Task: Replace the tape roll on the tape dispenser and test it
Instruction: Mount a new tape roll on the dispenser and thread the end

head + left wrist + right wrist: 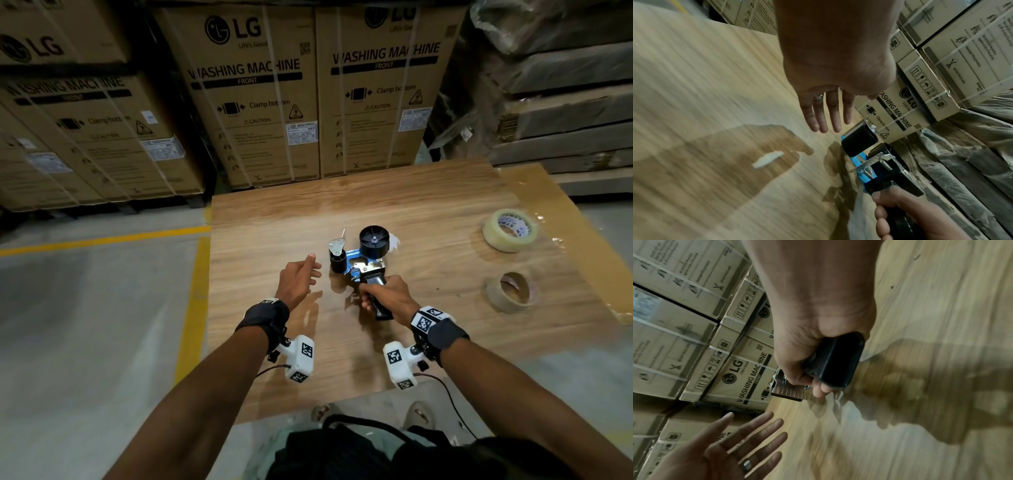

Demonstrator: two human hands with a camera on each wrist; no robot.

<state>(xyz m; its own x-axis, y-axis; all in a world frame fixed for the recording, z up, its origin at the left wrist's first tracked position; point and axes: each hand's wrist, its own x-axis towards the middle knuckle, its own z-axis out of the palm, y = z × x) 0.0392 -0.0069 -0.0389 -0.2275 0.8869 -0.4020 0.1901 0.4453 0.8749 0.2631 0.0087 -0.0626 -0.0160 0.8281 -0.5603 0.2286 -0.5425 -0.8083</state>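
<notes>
Nearest, the right hand is wrapped round the handle of the tape dispenser, which sits on the tabletop with its black hub bare. Left of the dispenser, the left hand hovers with fingers straight, holding nothing. Right of the dispenser lie the spent core and, farther, the clear tape roll. Judged risk: the left hand's fingers could graze the serrated cutter, or the roll could go on backwards.
</notes>
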